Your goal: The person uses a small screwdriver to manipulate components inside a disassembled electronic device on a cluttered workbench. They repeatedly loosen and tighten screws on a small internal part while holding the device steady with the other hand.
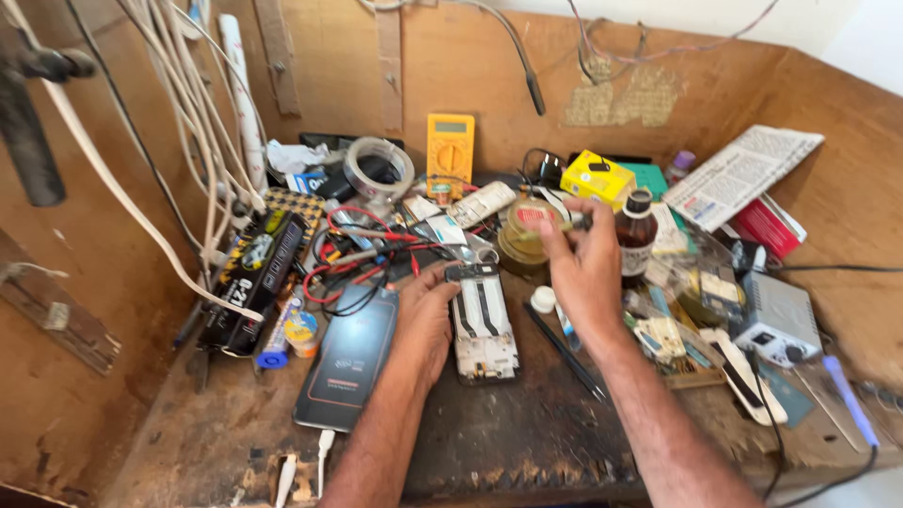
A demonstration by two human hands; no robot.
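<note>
My left hand (425,315) lies flat, fingers loose, steadying the phone frame (482,325): one bare white rectangular shell, two dark strips inside, on the scorched bench (527,423). My right hand (581,268) pinches a thin brush (572,224) over the round glass jar (523,235). One brown bottle (637,235) stands just beside it. One glossy black phone (350,357) lies left of the frame.

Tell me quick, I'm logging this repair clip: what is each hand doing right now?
Left hand: open, resting on the opened phone frame.
Right hand: closed, pinching a thin tool above the small jar.
</note>
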